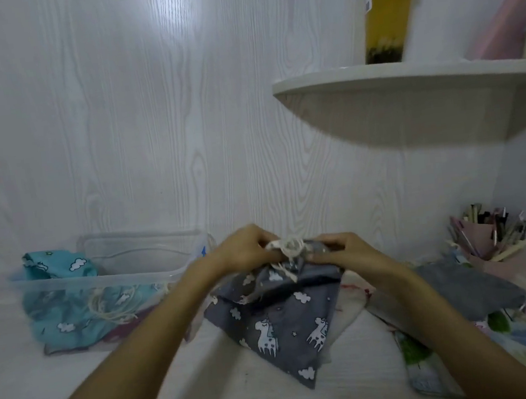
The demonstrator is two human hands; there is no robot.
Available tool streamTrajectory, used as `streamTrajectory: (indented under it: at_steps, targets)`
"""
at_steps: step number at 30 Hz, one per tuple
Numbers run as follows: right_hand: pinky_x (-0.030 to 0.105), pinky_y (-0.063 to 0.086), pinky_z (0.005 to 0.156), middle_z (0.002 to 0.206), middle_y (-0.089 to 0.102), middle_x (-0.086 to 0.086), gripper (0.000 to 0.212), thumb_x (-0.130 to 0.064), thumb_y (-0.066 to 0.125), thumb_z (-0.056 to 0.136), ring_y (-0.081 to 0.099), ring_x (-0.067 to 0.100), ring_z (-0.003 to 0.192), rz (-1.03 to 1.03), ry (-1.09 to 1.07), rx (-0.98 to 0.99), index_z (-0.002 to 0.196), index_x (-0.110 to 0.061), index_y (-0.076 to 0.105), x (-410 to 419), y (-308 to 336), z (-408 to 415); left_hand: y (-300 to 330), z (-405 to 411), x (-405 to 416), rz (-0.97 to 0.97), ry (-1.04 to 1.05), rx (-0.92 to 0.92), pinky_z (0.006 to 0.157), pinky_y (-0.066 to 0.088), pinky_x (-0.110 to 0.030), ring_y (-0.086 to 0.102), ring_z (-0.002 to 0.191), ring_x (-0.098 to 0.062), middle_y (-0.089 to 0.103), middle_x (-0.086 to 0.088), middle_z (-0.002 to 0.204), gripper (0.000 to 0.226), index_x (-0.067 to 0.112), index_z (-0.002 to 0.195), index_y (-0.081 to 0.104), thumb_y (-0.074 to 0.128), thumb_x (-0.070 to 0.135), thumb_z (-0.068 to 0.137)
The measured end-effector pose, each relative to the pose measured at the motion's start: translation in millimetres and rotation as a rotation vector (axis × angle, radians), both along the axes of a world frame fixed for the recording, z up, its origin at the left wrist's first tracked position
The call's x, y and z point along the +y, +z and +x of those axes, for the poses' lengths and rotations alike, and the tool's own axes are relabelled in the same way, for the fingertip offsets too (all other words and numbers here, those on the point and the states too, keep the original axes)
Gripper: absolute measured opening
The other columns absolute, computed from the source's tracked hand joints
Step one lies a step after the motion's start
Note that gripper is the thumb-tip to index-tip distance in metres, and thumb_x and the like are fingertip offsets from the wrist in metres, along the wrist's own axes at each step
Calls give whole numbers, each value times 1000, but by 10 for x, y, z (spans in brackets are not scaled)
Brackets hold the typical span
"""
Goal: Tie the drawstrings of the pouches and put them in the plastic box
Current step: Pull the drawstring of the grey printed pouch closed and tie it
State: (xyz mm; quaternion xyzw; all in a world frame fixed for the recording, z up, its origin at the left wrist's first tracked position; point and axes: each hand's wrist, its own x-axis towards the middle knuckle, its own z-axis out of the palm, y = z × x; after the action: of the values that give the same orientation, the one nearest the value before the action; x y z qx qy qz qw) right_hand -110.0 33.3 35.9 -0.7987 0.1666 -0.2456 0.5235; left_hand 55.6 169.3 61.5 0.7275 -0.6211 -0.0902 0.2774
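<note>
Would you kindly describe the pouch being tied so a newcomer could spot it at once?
Start at the clear plastic box against the white wall on the left, then look right to table centre. There the left hand and right hand pinch the cream drawstring of a grey unicorn-print pouch; the boxed pouch is turquoise.

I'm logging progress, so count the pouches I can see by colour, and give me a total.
Grey unicorn pouch, gripped at its drawstring by the left hand and right hand: 1
Teal cloud pouch in the plastic box: 1
Plain grey pouch on the right: 1
Total: 3
</note>
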Motion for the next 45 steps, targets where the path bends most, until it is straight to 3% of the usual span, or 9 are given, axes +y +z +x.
streamTrajectory:
  at_steps: [5, 8, 14, 22, 27, 33, 37, 41, 45]
  targets:
    - [40, 47, 98, 123, 65, 5, 47, -41, 62, 79, 60, 23, 115, 464, 251, 113, 122, -23, 60, 268, 275, 58, 516, 96, 284, -199, 84, 199, 47, 40, -11, 46, 44, 3, 56, 0, 62, 17, 5, 100, 72, 63, 12, 88]
    - [42, 43, 104, 125, 63, -4, 60, -51, 68, 68, 56, 18, 119, 346, 320, 308, 122, -29, 55, 308, 241, 169, 678, 137, 430, -278, 126, 274, 51, 42, -14, 48, 52, -3, 58, -5, 70, 15, 12, 98, 74, 63, 14, 88]
    - [38, 45, 103, 123, 62, 0, 68, -36, 85, 63, 57, 20, 115, 210, 111, 616, 122, -18, 56, 323, -13, 431, 918, 147, 641, -421, 183, 344, 52, 49, -12, 57, 57, -5, 65, -4, 73, 14, 19, 95, 73, 62, 14, 89]
    - [25, 56, 54, 86, 66, 13, 15, -12, 59, 91, 63, 17, 63, 387, -171, 168, 100, -1, 63, 212, 310, 251, 424, 192, 698, -164, 351, -48, 81, 55, -38, 68, 84, -22, 72, -2, 85, 19, 31, 97, 74, 68, 37, 79]
    - [37, 55, 85, 102, 69, 17, 21, -9, 58, 90, 66, 24, 84, 342, -165, -57, 108, 0, 64, 379, 617, 283, 237, -75, 578, -159, 187, -73, 78, 51, -43, 65, 88, -25, 69, -8, 95, 48, 13, 99, 67, 73, 47, 65]
    - [24, 59, 58, 92, 67, 9, 10, -10, 52, 94, 65, 16, 75, 418, -5, -237, 97, -8, 62, 718, 1135, 650, 712, 157, 821, -462, 382, -73, 66, 47, -32, 56, 63, -21, 57, 9, 60, 18, 29, 75, 58, 71, 39, 69]
    - [25, 60, 63, 102, 66, 9, 13, -13, 53, 94, 64, 16, 80, 427, 89, -244, 104, -8, 61, 975, 1143, 1126, 773, 544, 1091, -407, 537, -166, 64, 41, -29, 64, 82, -30, 59, 4, 71, 25, 30, 90, 65, 70, 45, 70]
    - [39, 58, 78, 115, 60, 10, 47, -18, 58, 90, 63, 25, 98, 15, -121, -222, 135, -21, 43, 1072, 711, 1646, 511, 864, 1192, -116, 621, -181, 74, 41, -29, 61, 100, -31, 67, -5, 103, 38, 28, 110, 62, 70, 44, 77]
    - [32, 46, 82, 101, 68, 5, 24, -23, 48, 94, 63, 26, 99, -455, -133, 48, 108, -16, 67, 1052, 188, 1851, 172, 1066, 1174, 93, 552, -114, 84, 45, -31, 56, 108, -29, 49, -8, 127, 62, 16, 131, 45, 75, 23, 77]
